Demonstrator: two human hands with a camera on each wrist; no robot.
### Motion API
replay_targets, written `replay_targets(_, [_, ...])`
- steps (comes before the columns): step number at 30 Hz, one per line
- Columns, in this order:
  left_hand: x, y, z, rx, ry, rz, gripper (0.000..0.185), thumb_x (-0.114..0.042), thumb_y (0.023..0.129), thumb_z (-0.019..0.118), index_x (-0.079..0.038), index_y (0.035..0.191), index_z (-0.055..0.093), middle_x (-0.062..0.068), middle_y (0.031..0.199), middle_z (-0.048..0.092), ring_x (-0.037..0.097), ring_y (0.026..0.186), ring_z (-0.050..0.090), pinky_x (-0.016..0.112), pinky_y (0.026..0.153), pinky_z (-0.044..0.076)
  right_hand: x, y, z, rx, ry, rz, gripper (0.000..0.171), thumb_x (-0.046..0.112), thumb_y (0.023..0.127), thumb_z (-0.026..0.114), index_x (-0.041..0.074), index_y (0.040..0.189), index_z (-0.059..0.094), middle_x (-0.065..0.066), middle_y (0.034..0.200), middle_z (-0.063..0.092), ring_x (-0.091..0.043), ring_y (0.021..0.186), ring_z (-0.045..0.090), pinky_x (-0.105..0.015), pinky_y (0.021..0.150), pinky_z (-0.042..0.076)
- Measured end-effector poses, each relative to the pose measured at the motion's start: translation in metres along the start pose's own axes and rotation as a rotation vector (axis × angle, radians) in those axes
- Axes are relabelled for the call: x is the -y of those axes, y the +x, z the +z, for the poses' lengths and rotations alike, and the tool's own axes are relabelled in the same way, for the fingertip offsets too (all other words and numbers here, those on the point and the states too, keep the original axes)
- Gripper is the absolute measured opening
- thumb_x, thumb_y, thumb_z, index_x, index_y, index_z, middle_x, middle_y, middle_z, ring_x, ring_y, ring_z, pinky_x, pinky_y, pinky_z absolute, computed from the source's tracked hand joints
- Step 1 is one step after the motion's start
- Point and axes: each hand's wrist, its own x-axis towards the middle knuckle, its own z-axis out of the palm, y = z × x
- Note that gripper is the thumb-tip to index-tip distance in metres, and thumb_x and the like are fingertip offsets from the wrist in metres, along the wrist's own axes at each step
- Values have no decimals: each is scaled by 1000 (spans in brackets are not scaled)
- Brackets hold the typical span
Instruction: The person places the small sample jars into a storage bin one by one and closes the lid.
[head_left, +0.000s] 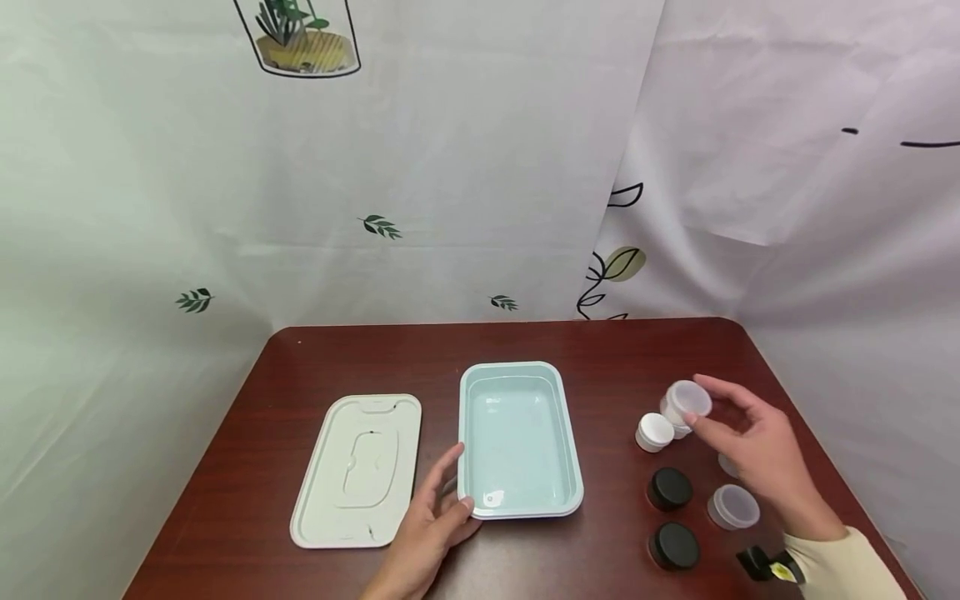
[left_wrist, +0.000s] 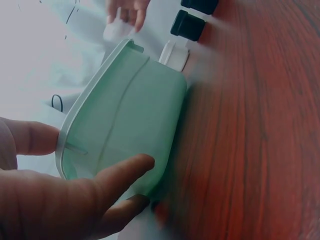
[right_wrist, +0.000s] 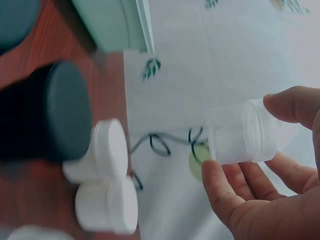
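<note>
Above table [head_left: 600, 350], jar [head_left: 686, 402] in right hand [head_left: 757, 454]

1. Left hand [head_left: 431, 533]: bare, with no ring or glove; no sleeve shows at the forearm.
2. Right hand [head_left: 761, 454]: bare, fingernails short.
3. Right sleeve [head_left: 843, 567]: cream-coloured, long, ending at the wrist.
4. Small black device [head_left: 765, 564] with a yellow mark, worn at the right cuff.

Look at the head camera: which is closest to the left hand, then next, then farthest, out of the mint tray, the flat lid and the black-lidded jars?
Measured from the left hand:
1. The mint-green rectangular plastic tray: fingers touch its near-left corner.
2. The pale flat rectangular lid: just left of the hand, apart.
3. The two round black-lidded jars: far right, past the tray.
</note>
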Motion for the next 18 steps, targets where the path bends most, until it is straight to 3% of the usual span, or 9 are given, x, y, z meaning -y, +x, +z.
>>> replay_targets(3, [0,-1,0,2,3,3,76,-8,105,57,-17,170,18,26,171,12,24,141,50,41,103,54,9,10,16,57,44,-78,53,9,93,81,8,143,63,19,110,70,2,86,68,-17,67,56])
replay_targets(6, [1,0,-1,2,9,1,76,-8,105,57,-17,170,18,27,171,13,26,143,49,42,103,54,17,18,34,113,64,-123,51,8,93,81,7,141,64,10,110,71,-1,84,69,-20,66,57])
replay_targets(10, [1,0,-1,-4,11,-8,76,-6,104,57,-18,169,19,25,171,14,27,142,49,41,103,54,26,25,59,217,110,-120,52,11,93,81,6,141,63,-9,120,70,-4,88,72,-22,70,59])
replay_targets(12, [1,-1,-1,-7,11,-15,76,-5,104,57,-18,169,20,24,172,14,26,142,49,41,103,54,30,29,71,271,160,-114,53,10,93,81,3,142,62,-18,126,68,-7,97,75,-23,77,61])
replay_targets(18, [0,-1,-1,-6,-14,-18,76,-4,104,56,-18,169,20,23,172,13,26,142,49,42,104,54,39,41,105,406,256,-124,54,5,91,81,-3,140,60,-25,135,63,-27,110,75,-28,86,62])
